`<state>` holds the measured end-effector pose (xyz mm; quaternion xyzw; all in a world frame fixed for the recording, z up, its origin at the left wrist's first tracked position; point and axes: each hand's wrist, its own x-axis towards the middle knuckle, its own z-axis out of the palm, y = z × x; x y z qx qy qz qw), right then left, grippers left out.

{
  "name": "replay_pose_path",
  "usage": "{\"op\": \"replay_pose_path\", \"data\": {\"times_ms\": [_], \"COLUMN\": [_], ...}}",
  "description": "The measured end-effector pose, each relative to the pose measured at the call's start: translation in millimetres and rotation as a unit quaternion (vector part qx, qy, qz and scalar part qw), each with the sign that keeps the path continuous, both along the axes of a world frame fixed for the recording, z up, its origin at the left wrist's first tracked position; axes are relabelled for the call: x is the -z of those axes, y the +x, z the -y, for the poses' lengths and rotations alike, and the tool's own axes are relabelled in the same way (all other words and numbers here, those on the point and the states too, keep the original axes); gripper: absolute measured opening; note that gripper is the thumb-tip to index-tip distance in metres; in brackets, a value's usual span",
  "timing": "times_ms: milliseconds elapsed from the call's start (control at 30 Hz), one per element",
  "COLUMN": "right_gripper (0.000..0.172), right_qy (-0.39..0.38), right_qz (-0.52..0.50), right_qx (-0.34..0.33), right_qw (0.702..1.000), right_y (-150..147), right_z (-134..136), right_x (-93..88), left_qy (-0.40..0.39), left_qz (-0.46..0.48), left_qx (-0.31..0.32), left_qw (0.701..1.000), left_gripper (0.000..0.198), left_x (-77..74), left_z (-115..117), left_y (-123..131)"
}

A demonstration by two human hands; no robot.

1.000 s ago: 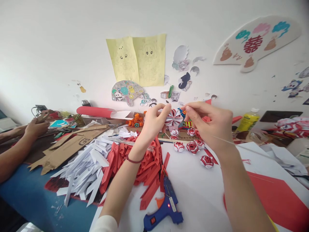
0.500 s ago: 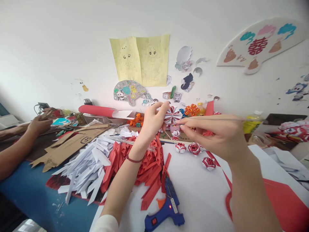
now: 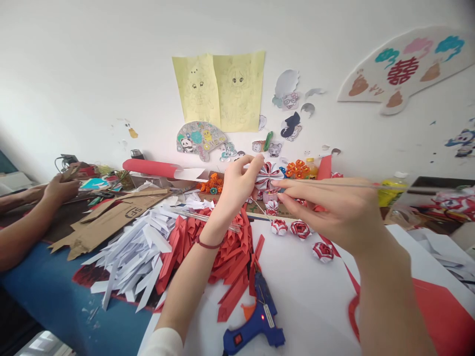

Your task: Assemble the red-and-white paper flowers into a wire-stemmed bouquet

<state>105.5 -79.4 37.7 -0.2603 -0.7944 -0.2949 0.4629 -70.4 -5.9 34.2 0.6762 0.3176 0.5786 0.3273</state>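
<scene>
My left hand (image 3: pixel 241 185) is closed on a red-and-white folded paper flower (image 3: pixel 267 176), held up above the table with its striped petals facing me. Between the thumb and fingers of my right hand (image 3: pixel 334 207) is a thin wire stem (image 3: pixel 356 184), which runs back over the hand to the right. Its near end is at the flower's edge; whether it goes into the flower I cannot tell. Below, finished red-and-white paper flowers (image 3: pixel 300 229) lie on the white sheet (image 3: pixel 293 282). A blue glue gun (image 3: pixel 256 321) with a lit red light rests in front of me.
Piles of white paper strips (image 3: pixel 133 252) and red paper strips (image 3: pixel 232 262) cover the left middle. Flattened cardboard (image 3: pixel 107 217) lies beyond. At far left another person's hands (image 3: pixel 61 185) are at work. A yellow bottle (image 3: pixel 391 190) stands at the back right.
The view has shifted slightly. My right fingers and the wire sit a little closer to the flower's middle; both hands keep their hold.
</scene>
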Motion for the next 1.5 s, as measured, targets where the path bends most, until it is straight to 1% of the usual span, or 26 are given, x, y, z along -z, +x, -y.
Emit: {"op": "replay_pose_path", "data": {"times_ms": [100,300,500,667,833,967,1033,1133,1167,1233,1333,1400,1500], "right_gripper": [0.007,0.009,0.008,0.008,0.009,0.007,0.005,0.007,0.008,0.008,0.011,0.009,0.002], "right_qy": [0.001,0.031,0.031,0.028,0.039,0.018,-0.002,-0.031,-0.034,-0.031,-0.031,-0.044,-0.068], "right_qz": [0.007,0.013,0.016,0.019,0.019,0.006,-0.012,-0.063,-0.079,-0.099,-0.108,-0.101,-0.065], "right_qx": [0.005,0.007,0.009,0.018,0.021,0.015,-0.002,-0.043,-0.047,-0.036,-0.010,-0.022,-0.047], "right_qw": [1.000,0.999,0.999,0.999,0.999,1.000,1.000,0.997,0.995,0.994,0.994,0.994,0.994], "right_y": [-0.4,-0.8,-0.8,-1.2,-2.0,-2.8,-3.1,-2.3,-1.6,0.3,3.3,4.0,3.1], "right_z": [0.7,0.0,-0.6,-1.5,-1.7,-1.4,-0.7,1.1,1.8,3.0,3.6,3.2,2.1], "right_x": [-0.1,0.2,1.0,1.8,1.9,0.9,-0.5,-3.8,-5.0,-7.2,-8.9,-8.7,-7.1], "left_qy": [0.000,-0.005,-0.003,0.014,0.034,0.046,0.047,0.039,0.034,0.025,0.021,0.028,0.037], "left_qz": [-0.004,-0.003,-0.004,-0.012,-0.029,-0.034,-0.031,-0.017,-0.011,-0.001,0.004,0.005,0.001], "left_qx": [-0.004,-0.009,-0.008,-0.022,-0.038,-0.051,-0.049,-0.039,-0.039,-0.043,-0.041,-0.036,-0.030], "left_qw": [1.000,1.000,1.000,1.000,0.998,0.997,0.997,0.998,0.999,0.999,0.999,0.999,0.999], "left_gripper": [0.037,0.037,0.037,0.039,0.041,0.040,0.039,0.039,0.039,0.038,0.038,0.038,0.039], "left_x": [0.5,0.6,1.4,3.1,0.6,-2.2,-2.5,-1.7,-1.2,-0.5,0.1,0.2,0.2], "left_z": [-0.4,0.4,-0.9,-3.3,3.1,9.7,10.2,6.2,4.1,0.1,-3.3,-3.3,-1.6], "left_y": [0.4,1.2,1.6,0.8,1.4,2.7,2.4,0.3,-0.7,-2.4,-3.1,-2.4,-0.8]}}
